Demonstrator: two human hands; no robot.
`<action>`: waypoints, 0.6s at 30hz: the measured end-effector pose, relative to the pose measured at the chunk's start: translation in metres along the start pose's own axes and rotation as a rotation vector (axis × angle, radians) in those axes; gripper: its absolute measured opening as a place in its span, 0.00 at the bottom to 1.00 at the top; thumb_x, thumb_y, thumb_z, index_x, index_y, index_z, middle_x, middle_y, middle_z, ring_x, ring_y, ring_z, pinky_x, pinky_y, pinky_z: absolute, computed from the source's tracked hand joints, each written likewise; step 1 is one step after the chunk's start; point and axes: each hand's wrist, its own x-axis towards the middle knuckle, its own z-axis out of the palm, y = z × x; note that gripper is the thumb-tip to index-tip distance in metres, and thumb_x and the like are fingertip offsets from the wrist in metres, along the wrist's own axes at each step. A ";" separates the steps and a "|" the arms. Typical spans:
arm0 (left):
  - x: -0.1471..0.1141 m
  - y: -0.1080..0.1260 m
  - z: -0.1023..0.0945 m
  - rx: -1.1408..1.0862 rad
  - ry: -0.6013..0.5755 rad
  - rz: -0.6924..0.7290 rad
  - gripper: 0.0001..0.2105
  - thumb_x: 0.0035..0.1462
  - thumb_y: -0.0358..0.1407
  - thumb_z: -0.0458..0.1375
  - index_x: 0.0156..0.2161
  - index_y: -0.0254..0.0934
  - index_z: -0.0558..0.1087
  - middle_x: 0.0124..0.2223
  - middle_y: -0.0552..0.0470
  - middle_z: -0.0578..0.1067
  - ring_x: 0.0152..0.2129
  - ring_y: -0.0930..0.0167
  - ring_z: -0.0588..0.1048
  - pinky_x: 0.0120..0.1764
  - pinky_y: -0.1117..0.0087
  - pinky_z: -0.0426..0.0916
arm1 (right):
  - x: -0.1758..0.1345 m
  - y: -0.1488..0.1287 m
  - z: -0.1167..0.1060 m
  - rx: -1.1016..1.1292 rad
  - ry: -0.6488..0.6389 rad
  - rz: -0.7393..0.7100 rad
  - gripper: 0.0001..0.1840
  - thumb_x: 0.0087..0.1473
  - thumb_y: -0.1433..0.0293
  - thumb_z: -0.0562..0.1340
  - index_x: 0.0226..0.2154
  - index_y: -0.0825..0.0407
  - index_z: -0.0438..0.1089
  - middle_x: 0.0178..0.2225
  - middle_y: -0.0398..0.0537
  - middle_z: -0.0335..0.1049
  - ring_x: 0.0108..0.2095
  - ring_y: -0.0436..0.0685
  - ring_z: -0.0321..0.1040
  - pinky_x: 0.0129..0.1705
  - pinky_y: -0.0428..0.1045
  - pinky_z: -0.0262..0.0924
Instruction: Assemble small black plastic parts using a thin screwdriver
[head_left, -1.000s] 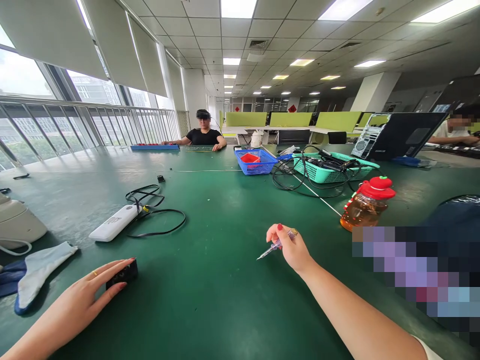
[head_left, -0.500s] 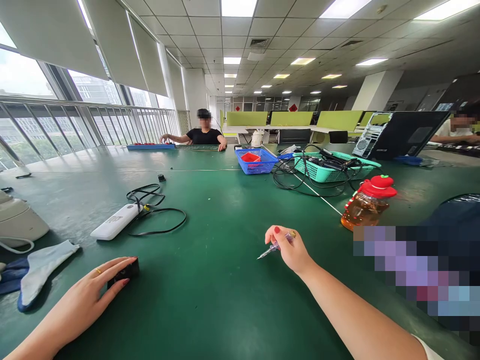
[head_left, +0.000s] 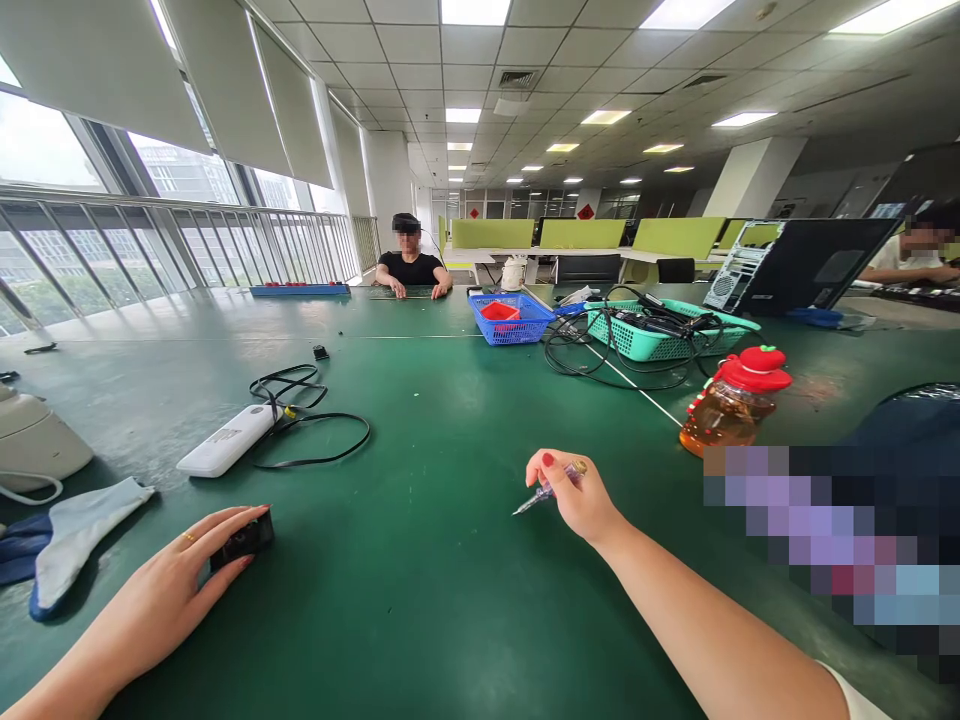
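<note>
The tabletop (head_left: 450, 620) is dark green and slightly glossy, crossed by pale lines (head_left: 652, 402). At its left lie a blue-and-white glove (head_left: 82, 540) and a white appliance (head_left: 41, 440), then a flat white box (head_left: 225, 443) with a looped black cord (head_left: 315, 463). A small black block (head_left: 251, 540) appears to rest between the left fingers (head_left: 214, 537). Farther right stand a red-capped bottle (head_left: 731, 405), a green basket (head_left: 645, 345) of cables (head_left: 667, 318) and a blue basket (head_left: 514, 332).

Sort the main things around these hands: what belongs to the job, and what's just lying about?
Likely part of the job:
screwdriver, in the right hand
black box, in the left hand

Apparently just lying about:
white strip
glove
bottle
blue basket
green basket
</note>
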 end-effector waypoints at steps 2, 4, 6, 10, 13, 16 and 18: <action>0.001 0.002 -0.001 -0.009 0.008 -0.002 0.27 0.56 0.54 0.49 0.58 0.50 0.68 0.56 0.53 0.74 0.44 0.63 0.78 0.43 0.66 0.75 | 0.000 0.000 0.000 -0.006 -0.003 0.002 0.35 0.59 0.43 0.47 0.19 0.51 0.67 0.16 0.42 0.52 0.20 0.51 0.51 0.24 0.48 0.47; 0.001 0.003 -0.002 -0.014 0.012 -0.001 0.26 0.57 0.53 0.50 0.59 0.50 0.68 0.55 0.53 0.74 0.43 0.63 0.78 0.43 0.66 0.75 | 0.000 0.000 0.000 -0.002 -0.007 -0.002 0.35 0.59 0.43 0.47 0.19 0.51 0.67 0.16 0.42 0.51 0.20 0.51 0.51 0.23 0.48 0.47; 0.001 0.003 -0.001 -0.014 0.012 0.000 0.26 0.57 0.53 0.49 0.59 0.49 0.67 0.55 0.53 0.74 0.43 0.63 0.78 0.43 0.67 0.75 | 0.000 0.001 0.000 0.008 -0.008 -0.009 0.34 0.60 0.44 0.48 0.19 0.51 0.67 0.16 0.42 0.52 0.20 0.51 0.51 0.24 0.48 0.47; 0.000 0.001 -0.001 0.002 0.010 -0.024 0.27 0.58 0.53 0.49 0.60 0.48 0.65 0.56 0.52 0.73 0.45 0.63 0.78 0.43 0.67 0.75 | 0.000 0.001 0.000 0.012 -0.002 -0.017 0.34 0.61 0.45 0.48 0.19 0.51 0.67 0.17 0.42 0.52 0.20 0.51 0.52 0.24 0.47 0.48; 0.001 0.002 -0.001 0.015 -0.020 -0.044 0.27 0.57 0.53 0.48 0.58 0.47 0.68 0.55 0.52 0.74 0.45 0.63 0.78 0.44 0.66 0.75 | 0.000 0.001 0.001 0.005 -0.002 -0.014 0.34 0.60 0.44 0.48 0.19 0.51 0.67 0.16 0.42 0.52 0.20 0.51 0.52 0.23 0.47 0.48; 0.002 0.003 -0.002 0.023 -0.038 -0.059 0.27 0.57 0.55 0.48 0.57 0.47 0.70 0.55 0.52 0.74 0.45 0.63 0.78 0.45 0.66 0.75 | 0.000 0.000 0.001 0.006 -0.002 -0.010 0.34 0.59 0.44 0.48 0.19 0.51 0.67 0.16 0.42 0.52 0.20 0.50 0.51 0.23 0.47 0.48; 0.002 0.004 -0.003 0.024 -0.030 -0.072 0.27 0.57 0.55 0.48 0.57 0.47 0.70 0.55 0.52 0.75 0.44 0.62 0.78 0.44 0.66 0.75 | 0.000 -0.001 0.001 0.004 0.000 -0.005 0.35 0.59 0.43 0.48 0.19 0.51 0.67 0.16 0.41 0.51 0.19 0.50 0.51 0.23 0.47 0.48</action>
